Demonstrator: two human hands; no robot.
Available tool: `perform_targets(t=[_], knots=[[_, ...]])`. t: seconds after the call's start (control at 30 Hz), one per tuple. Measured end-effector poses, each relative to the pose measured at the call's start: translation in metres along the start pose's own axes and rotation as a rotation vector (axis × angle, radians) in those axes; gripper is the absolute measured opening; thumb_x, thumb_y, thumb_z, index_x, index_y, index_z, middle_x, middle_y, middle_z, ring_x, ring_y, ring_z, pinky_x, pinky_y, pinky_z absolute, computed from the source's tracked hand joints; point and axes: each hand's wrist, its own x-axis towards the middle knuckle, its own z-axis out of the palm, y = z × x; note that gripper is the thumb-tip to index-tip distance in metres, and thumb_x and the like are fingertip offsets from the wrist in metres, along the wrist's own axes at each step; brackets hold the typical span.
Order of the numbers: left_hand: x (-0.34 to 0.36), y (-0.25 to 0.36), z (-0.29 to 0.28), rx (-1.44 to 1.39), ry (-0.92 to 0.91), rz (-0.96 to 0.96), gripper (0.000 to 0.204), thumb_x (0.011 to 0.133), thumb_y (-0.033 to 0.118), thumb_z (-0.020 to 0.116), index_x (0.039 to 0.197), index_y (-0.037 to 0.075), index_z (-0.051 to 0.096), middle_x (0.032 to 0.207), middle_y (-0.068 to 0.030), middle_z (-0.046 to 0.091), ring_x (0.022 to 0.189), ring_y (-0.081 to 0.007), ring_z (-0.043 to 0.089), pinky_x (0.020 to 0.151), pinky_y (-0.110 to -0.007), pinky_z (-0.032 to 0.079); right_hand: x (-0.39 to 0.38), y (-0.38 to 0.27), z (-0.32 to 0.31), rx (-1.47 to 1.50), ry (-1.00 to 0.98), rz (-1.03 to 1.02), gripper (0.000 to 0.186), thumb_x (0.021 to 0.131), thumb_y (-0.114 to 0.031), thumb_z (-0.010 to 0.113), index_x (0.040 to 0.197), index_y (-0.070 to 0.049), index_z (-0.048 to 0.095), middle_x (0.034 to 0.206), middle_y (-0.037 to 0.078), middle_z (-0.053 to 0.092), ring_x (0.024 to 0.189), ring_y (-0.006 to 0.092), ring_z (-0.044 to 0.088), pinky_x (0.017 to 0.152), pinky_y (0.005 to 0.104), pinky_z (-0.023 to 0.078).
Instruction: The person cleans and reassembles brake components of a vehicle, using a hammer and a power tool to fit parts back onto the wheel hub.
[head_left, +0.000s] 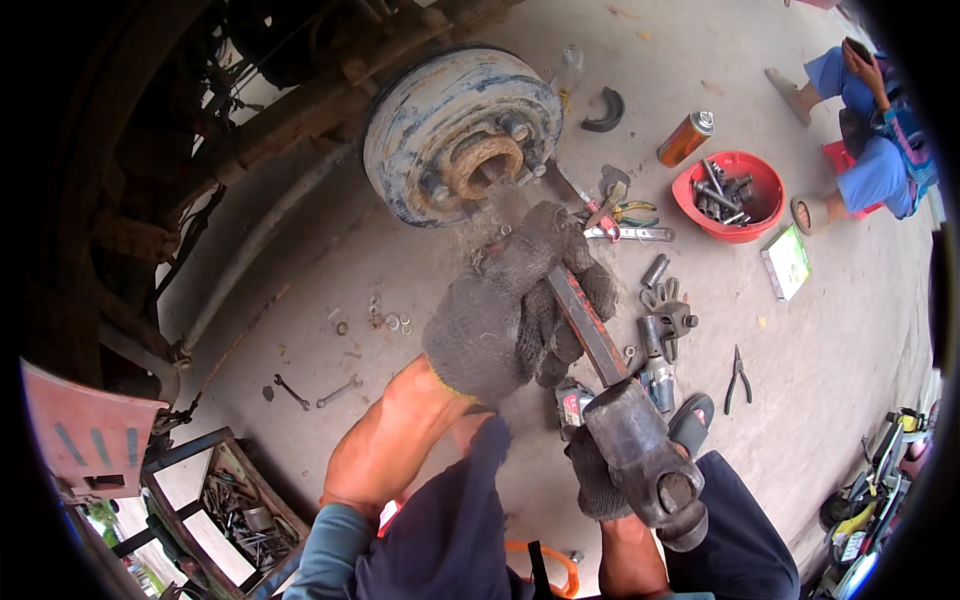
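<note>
My left hand (505,310), in a dark knit glove, is closed around the handle of a sledgehammer (640,445). The handle (590,330) is dark with red marks and slants up and left from the heavy metal head. Beyond the glove, in line with the handle, a flat grey-brown length (510,203) reaches toward the hub; whether it touches is unclear. My gloved right hand (597,475) supports the hammer head from its left side and beneath, fingers mostly hidden. Ahead is a rusty, blue-stained brake drum (410,150) with wheel studs around its central hub (485,160).
A red bowl (735,230) of sockets, a spray can (685,138), pliers (738,380), a cordless impact wrench (656,370) and a puller (668,312) lie on the right. Wrenches (340,391) and washers lie left, near a tool rack (255,490). Another person (880,130) sits far right.
</note>
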Motion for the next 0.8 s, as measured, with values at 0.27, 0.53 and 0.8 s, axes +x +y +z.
perform_targets(t=[0.27, 0.53, 0.8], knots=[[0.009, -0.008, 0.011, -0.022, -0.069, 0.025, 0.039, 0.103, 0.047, 0.053, 0.102, 0.009, 0.062, 0.079, -0.0084, 0.069, 0.052, -0.015, 0.061, 0.041, -0.026, 0.044, 0.004, -0.005, -0.015, -0.509, -0.223, -0.58, 0.056, 0.097, -0.057, 0.056, 0.108, -0.002, 0.06, 0.089, 0.01, 0.062, 0.087, 0.019, 0.063, 0.078, 0.0355, 0.053], [0.009, -0.004, -0.002, -0.066, -0.008, 0.028, 0.029, 0.101, 0.039, 0.057, 0.105, 0.01, 0.06, 0.084, -0.0089, 0.069, 0.06, -0.0147, 0.065, 0.04, -0.027, 0.045, 0.009, -0.023, 0.027, -0.833, -0.162, -0.624, 0.024, 0.092, -0.016, 0.067, 0.109, -0.001, 0.059, 0.097, 0.011, 0.064, 0.086, 0.0233, 0.061, 0.076, 0.0341, 0.05], [0.009, 0.001, 0.002, -0.117, 0.126, 0.056, 0.031, 0.103, 0.041, 0.056, 0.107, 0.011, 0.062, 0.084, -0.006, 0.069, 0.069, -0.0143, 0.067, 0.053, -0.026, 0.052, 0.004, -0.028, 0.051, -0.951, -0.002, -0.422, 0.021, 0.097, -0.022, 0.065, 0.099, -0.001, 0.062, 0.079, 0.009, 0.063, 0.076, 0.0185, 0.062, 0.068, 0.0328, 0.053]])
